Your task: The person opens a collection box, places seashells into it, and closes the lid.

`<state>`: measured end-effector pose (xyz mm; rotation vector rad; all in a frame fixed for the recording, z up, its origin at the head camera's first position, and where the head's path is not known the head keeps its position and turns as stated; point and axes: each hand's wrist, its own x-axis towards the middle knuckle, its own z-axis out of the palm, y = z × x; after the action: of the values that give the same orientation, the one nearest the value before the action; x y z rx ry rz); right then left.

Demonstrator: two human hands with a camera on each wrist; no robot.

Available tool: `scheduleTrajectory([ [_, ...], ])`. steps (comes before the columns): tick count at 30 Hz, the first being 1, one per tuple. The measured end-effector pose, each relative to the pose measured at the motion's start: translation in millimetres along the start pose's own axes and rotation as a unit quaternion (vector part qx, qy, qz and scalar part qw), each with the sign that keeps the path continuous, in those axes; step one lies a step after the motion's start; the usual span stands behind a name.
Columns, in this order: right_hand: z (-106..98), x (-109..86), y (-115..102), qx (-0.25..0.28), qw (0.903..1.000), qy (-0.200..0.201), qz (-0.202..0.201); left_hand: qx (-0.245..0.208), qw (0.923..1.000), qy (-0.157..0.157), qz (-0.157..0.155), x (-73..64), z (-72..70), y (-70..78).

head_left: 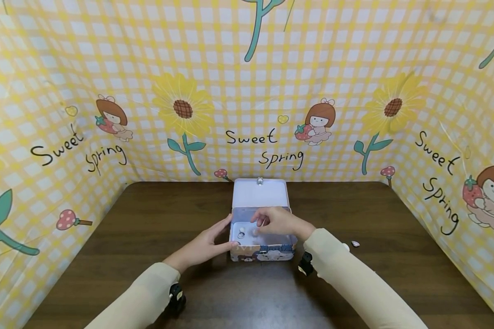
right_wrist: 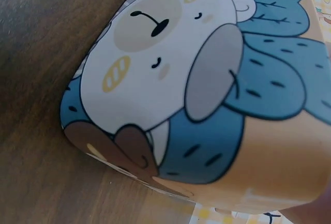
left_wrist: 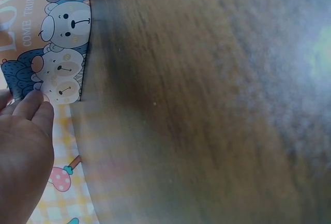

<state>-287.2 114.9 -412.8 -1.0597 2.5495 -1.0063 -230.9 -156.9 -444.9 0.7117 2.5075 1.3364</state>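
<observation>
An open hinged tin box (head_left: 262, 254) with cartoon bears on its outside stands on the table, its white lid (head_left: 260, 194) tilted back. My left hand (head_left: 203, 246) rests against the box's left side, fingers stretched along the wall and thumb at the front rim. The left wrist view has its fingertips on the bear print. Over the inside of the box reaches my right hand (head_left: 276, 221), fingers bent downward, with thumb and forefinger apart. A small shiny pale object (head_left: 241, 233) lies inside, left of the right fingers. The right wrist view is filled by the printed tin.
Right of the box, a small shell-like piece (head_left: 355, 244) lies on the brown wooden table (head_left: 169, 205), with another white piece (head_left: 346, 247) partly behind the right sleeve. A yellow checked cloth (head_left: 247, 91) with flower prints walls in the back and both sides.
</observation>
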Motion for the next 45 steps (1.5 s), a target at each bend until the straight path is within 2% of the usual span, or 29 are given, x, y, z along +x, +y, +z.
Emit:
scheduleTrajectory([
  [22,-15,-12.3,-2,-0.003,1.0,0.001,-0.007,-0.005,1.0,0.002,0.005,0.7,0.5,-2.1],
  [26,-20,-18.3,-3,0.0,1.0,0.005,-0.002,-0.007,1.0,0.0,0.006,0.5,0.2,-0.8],
  [36,-35,-38.0,-3,-0.01,0.9995,0.014,-0.026,-0.009,0.9999,-0.001,0.009,0.5,0.0,-0.2],
  [45,-46,-54.3,11,-0.006,0.9991,0.041,-0.008,-0.002,1.0,0.0,0.009,0.3,-0.2,-1.0],
])
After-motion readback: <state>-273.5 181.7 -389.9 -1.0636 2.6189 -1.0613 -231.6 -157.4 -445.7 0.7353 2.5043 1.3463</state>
